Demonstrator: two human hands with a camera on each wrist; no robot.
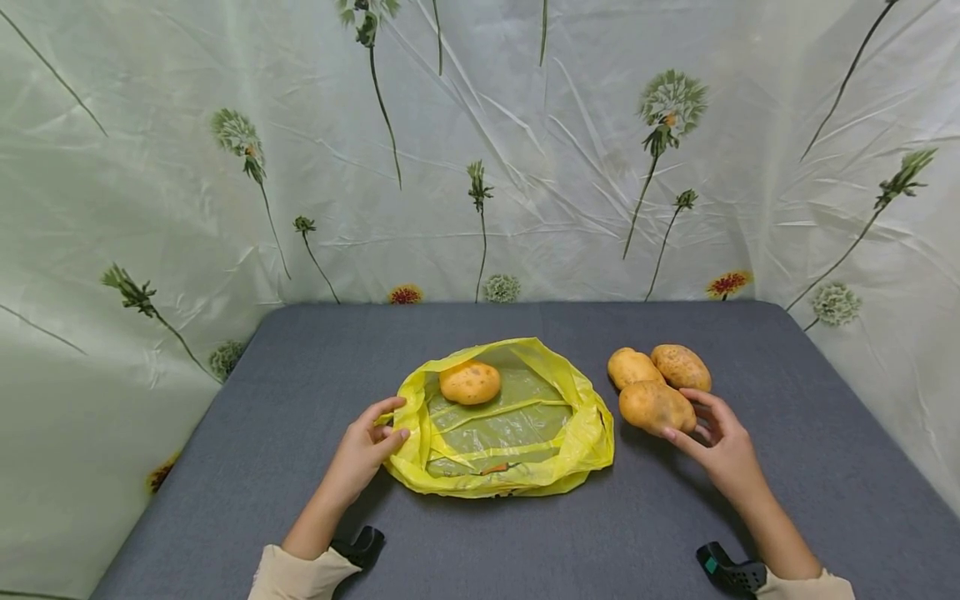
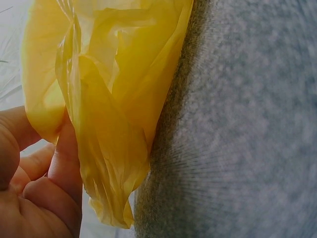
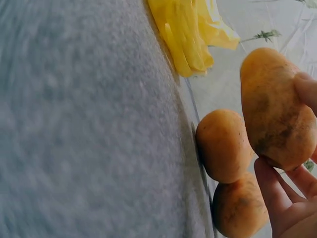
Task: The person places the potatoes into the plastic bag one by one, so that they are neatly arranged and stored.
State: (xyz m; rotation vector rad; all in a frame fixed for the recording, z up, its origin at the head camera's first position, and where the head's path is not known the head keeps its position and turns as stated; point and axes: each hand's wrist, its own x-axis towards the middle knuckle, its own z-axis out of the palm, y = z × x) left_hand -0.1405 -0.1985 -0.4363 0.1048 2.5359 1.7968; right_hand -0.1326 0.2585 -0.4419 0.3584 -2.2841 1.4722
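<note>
A yellow plastic bag (image 1: 592, 425) lies on the table with its mouth spread wide, and one potato (image 1: 470, 382) rests inside near the back left. My left hand (image 1: 363, 454) pinches the bag's left rim between thumb and fingers; the left wrist view shows the thin yellow plastic (image 2: 119, 114) in that pinch. To the right of the bag, my right hand (image 1: 720, 442) grips a potato (image 1: 652, 407) by its end. In the right wrist view this potato (image 3: 272, 109) is held off the table. Two more potatoes (image 1: 681, 367) (image 1: 632, 367) sit just behind it.
The grey cloth-covered table (image 1: 465, 550) extends around the bag and potatoes. A pale curtain (image 1: 555, 167) printed with flowers hangs behind its far edge and along the sides. Black straps (image 1: 731, 571) are on both wrists.
</note>
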